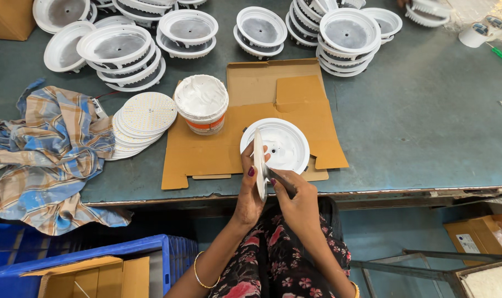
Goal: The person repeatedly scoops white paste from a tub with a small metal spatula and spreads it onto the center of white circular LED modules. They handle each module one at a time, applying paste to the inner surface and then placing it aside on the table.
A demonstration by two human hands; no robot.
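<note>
A thin white round disc [259, 163] is held on its edge, upright, by the left hand [250, 187], whose fingers are closed around its lower rim. The right hand [295, 196] is placed just beside it, and it is closed on a small dark tool [273, 176] whose tip touches the disc; what kind of tool it is cannot be told. Both hands are held close together above the near edge of the bench [416, 127].

Just behind the disc, a white round lamp housing [284, 144] is laid on a flattened piece of cardboard [262, 94]. On the same cardboard, to the left, an open tub of white paste [202, 102] is placed. Beside the tub, a stack of white discs [140, 121] is seen, and further left a checked cloth [46, 154] is lying. Many stacked white housings [124, 52] are arranged along the far side of the bench. A blue crate [96, 265] is standing below, near the person's left arm.
</note>
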